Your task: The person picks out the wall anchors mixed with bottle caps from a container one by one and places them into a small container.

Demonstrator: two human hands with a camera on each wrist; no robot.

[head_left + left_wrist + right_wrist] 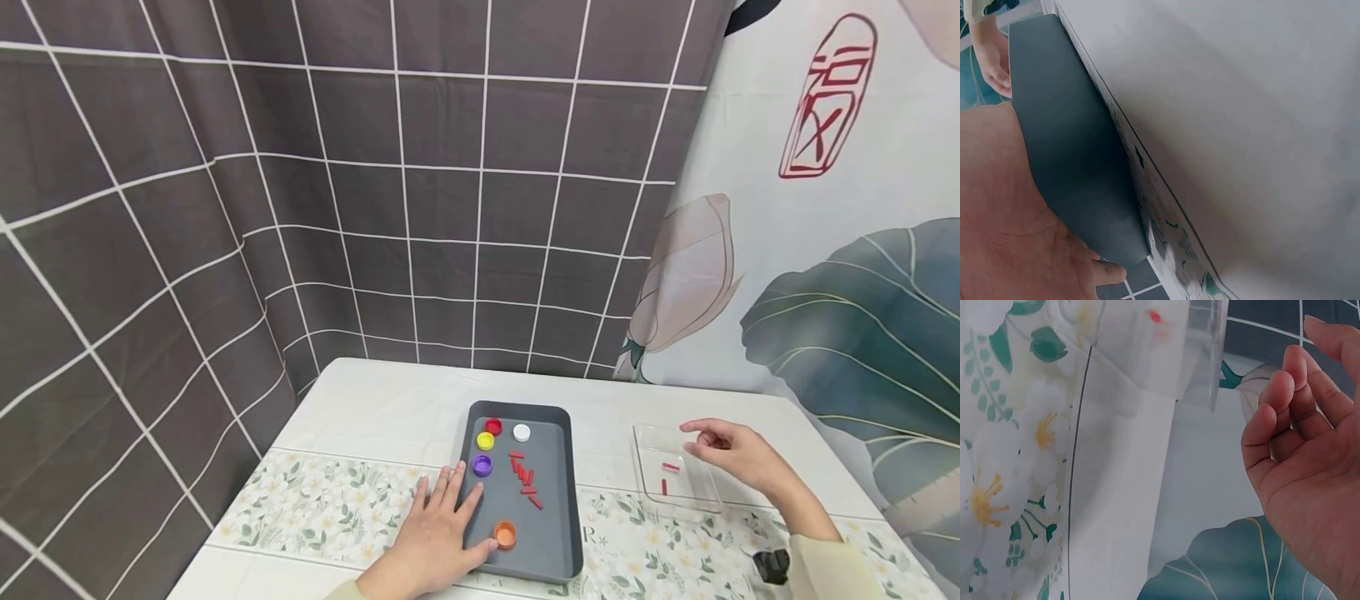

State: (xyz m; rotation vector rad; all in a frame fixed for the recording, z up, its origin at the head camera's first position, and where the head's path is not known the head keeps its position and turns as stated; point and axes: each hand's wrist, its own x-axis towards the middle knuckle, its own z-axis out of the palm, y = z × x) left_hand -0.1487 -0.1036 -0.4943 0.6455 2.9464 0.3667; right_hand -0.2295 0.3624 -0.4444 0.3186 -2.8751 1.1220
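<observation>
The left hand (433, 533) holds nothing: its fingers lie straight and spread along the near left edge of the grey tray (551, 533), its thumb beside the orange cap (505, 535), probably to keep the tray steady. The right hand (738, 458) hangs, fingers loosely bent, with a small gap between thumb and forefinger and nothing visible in it; it hovers by the right side of the clear box (696, 490), whose walls presumably keep loose bits together. Just left of those fingertips, inside the box, lie two small pieces, one red stick (663, 487) and one red-and-white piece (671, 467). Beyond the left fingertips the tray bears four more caps, purple, yellow, red and white, making five, and to their right a loose cluster of red sticks (528, 477), about seven, overlapping too closely for a sure count.
</observation>
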